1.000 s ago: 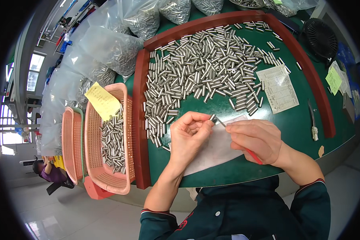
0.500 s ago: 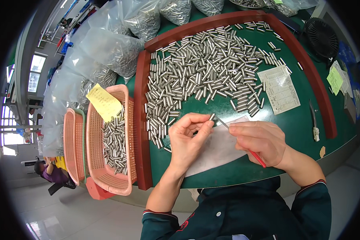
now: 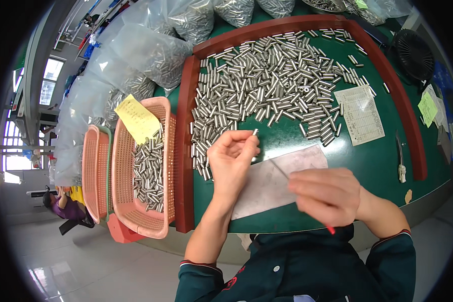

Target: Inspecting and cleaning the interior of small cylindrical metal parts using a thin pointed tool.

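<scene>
One pin (image 3: pixel 255 132) stands up from the left hand (image 3: pixel 231 156), pinched between thumb and forefinger with the other fingers curled; its bright end pokes out at about one o'clock, and the rest is hidden by the fingers. The right hand (image 3: pixel 329 194), somewhat blurred, has its fingers closed round a thin tool (image 3: pixel 282 171), whose grey shaft points to ten o'clock and whose red end sticks out below at six. Tool and pin are apart, the shaft's tip lying at about five o'clock from the pin. Reckoned from the left hand, the cloth (image 3: pixel 267 194) lies flat at four o'clock on the green table (image 3: pixel 367 166), the heap (image 3: pixel 267 75) of like pins spreads at twelve to one inside the red-brown frame (image 3: pixel 185 151), and the basket (image 3: pixel 120 186) holding more stands at nine, with bags (image 3: pixel 161 60) of them at eleven. The pin looks like polished metal: probably light at that size, stiff, hard to crush, and slippery, inclined to roll if dropped. A hold on its curved side, low down, with thumb and fingertip opposite each other, should suit it and leave the upper end free. The tool seems slim and light, best taken by the red part, since the narrow shaft gives little to grip.
</scene>
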`<act>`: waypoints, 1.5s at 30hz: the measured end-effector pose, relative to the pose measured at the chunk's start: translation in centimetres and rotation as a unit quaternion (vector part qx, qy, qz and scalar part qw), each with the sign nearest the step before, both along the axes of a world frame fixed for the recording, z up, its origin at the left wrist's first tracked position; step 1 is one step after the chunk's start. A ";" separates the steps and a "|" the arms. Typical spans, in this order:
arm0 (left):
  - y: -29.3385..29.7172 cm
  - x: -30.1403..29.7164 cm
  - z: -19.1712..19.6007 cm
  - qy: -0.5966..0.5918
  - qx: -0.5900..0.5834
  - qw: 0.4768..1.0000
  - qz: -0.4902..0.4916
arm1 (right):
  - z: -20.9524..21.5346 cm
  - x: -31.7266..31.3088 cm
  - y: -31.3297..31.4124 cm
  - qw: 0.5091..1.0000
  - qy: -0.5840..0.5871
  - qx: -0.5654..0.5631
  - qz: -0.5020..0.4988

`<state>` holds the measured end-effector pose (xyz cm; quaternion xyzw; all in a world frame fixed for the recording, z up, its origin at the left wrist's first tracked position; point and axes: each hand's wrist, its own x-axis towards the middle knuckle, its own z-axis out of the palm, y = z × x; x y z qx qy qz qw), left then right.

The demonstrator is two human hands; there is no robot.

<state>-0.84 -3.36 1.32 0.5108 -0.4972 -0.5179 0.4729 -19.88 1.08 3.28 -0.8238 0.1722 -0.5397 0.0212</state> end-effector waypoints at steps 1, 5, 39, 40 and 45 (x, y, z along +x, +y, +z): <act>0.0 -0.1 -0.2 0.069 0.028 0.997 -0.022 | -0.1 -0.2 -0.1 1.000 -0.007 0.017 -0.011; 0.4 -0.5 0.1 0.065 0.052 0.995 -0.047 | -0.5 -0.6 -0.6 0.998 -0.004 0.029 -0.062; 1.3 -1.2 0.2 -0.040 -0.048 0.995 -0.083 | -0.3 -0.5 -0.2 0.996 -0.004 0.056 -0.073; 1.2 -1.3 0.1 -0.057 -0.086 0.992 -0.074 | -0.4 -0.6 -0.2 0.995 0.008 0.051 -0.082; 0.7 -0.9 -0.1 -0.246 -0.271 0.930 -0.011 | -0.6 -0.2 -0.2 0.996 0.007 0.074 -0.052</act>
